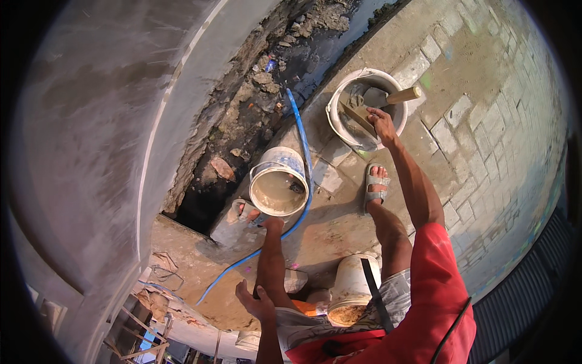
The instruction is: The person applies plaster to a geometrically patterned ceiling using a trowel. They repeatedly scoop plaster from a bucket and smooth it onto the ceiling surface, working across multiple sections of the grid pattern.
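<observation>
My right hand [380, 121] is closed on a flat-bladed metal tool [356, 117] inside a white bucket [335, 121] of grey mortar. A second tool's wooden handle [402, 94] sticks out over that bucket's right rim, just beyond my fingers. My left hand [254, 301] hangs beside my left leg with fingers apart, holding nothing. Between the mortar bucket and my left foot stands a smaller bucket [279, 193] of murky water, with a blue hose [301, 130] curving past its right side.
A trench of rubble and dark mud [221, 170] runs along a curved grey plastered wall [97, 133]. Worn paving [470, 133] lies to the right. A white bucket [342, 276] sits between my legs. Wooden poles [142, 349] and clutter show at the lower left.
</observation>
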